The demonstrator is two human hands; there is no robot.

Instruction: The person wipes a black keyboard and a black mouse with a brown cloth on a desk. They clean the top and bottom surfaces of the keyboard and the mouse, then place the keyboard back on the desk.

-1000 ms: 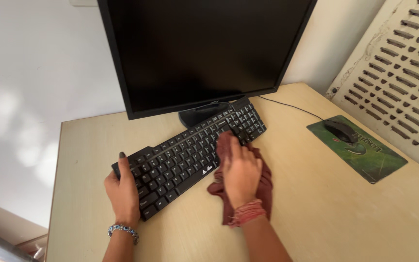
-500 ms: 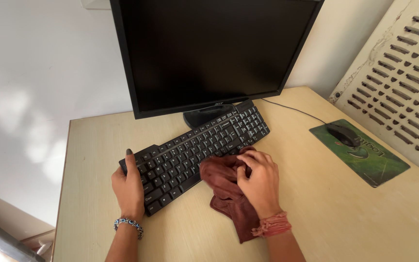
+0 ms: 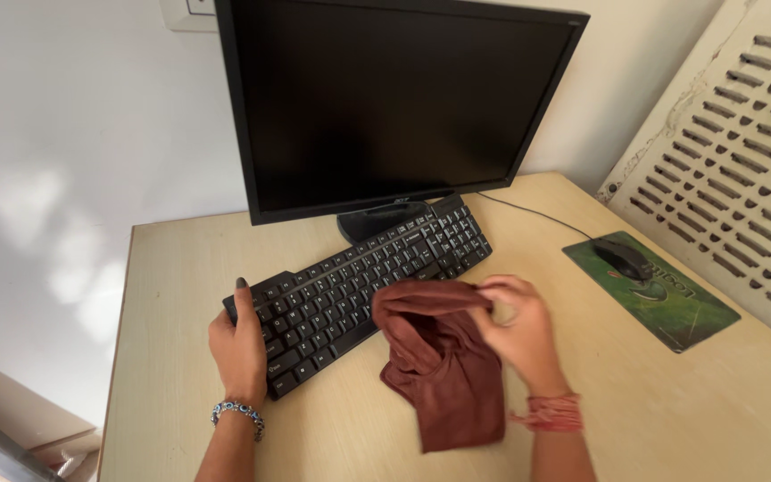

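A black keyboard [image 3: 359,277] lies at an angle on the pale wooden desk [image 3: 671,411], in front of a dark monitor [image 3: 385,98]. My left hand [image 3: 238,344] grips the keyboard's near left end, thumb along its edge; a beaded bracelet is on that wrist. My right hand [image 3: 515,330] pinches the top edge of a reddish-brown cloth [image 3: 439,366] and holds it lifted just off the keyboard's front edge. The cloth hangs crumpled, its lower part resting on the desk. Red threads circle my right wrist.
A black mouse [image 3: 622,259] sits on a green mouse pad [image 3: 658,290] at the right, its cable running behind the monitor stand [image 3: 377,219]. A white perforated panel [image 3: 742,152] leans at the far right. The white wall stands behind the desk.
My right hand slid the cloth off the keys toward me and to the right, then pinched and lifted its top edge. The left hand stayed on the keyboard's end.
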